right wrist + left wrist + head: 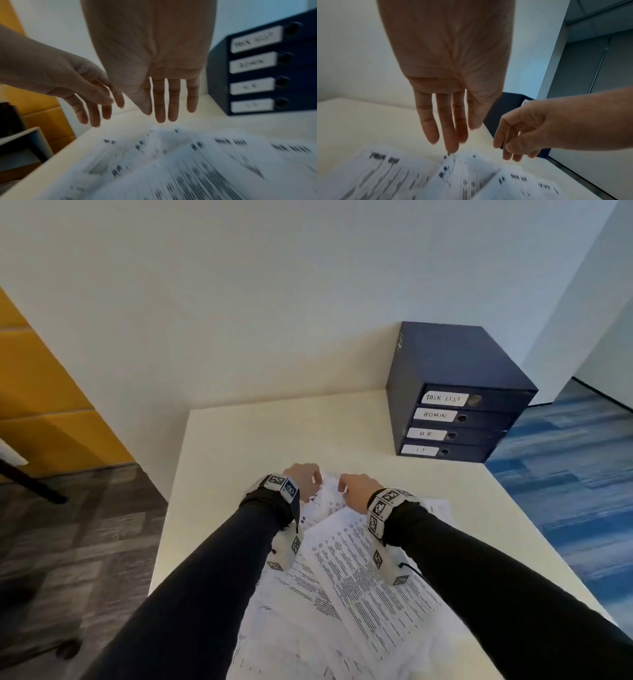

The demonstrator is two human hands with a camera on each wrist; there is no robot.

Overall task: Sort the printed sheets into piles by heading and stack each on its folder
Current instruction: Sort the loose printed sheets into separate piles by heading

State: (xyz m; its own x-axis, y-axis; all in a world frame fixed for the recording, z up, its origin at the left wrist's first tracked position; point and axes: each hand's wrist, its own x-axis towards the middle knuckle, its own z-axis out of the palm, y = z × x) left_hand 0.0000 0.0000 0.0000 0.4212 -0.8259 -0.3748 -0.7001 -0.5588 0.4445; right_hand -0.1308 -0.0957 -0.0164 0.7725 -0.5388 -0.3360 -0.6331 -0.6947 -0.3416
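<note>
A loose, fanned pile of printed sheets [359, 577] lies on the white table [257, 440], running from the near edge toward the middle. Both hands hover over the pile's far end. My left hand [305, 477] hangs with straight fingers [450, 128], the middle fingertip at or just above the top sheets [471, 175]. My right hand [356, 491] is beside it, fingers [164, 101] straight and a little above the sheets [188, 162], holding nothing. Several dark blue folders [455, 419] are stacked at the back right, labelled TASK LIST, ADMIN, HR and IT.
The table stands against a white wall, and the folder stack [257, 67] sits at its right edge. A yellow wall panel [41, 378] and grey floor lie to the left, blue carpet [565, 508] to the right. A thin black cable [411, 568] runs over the sheets by my right wrist.
</note>
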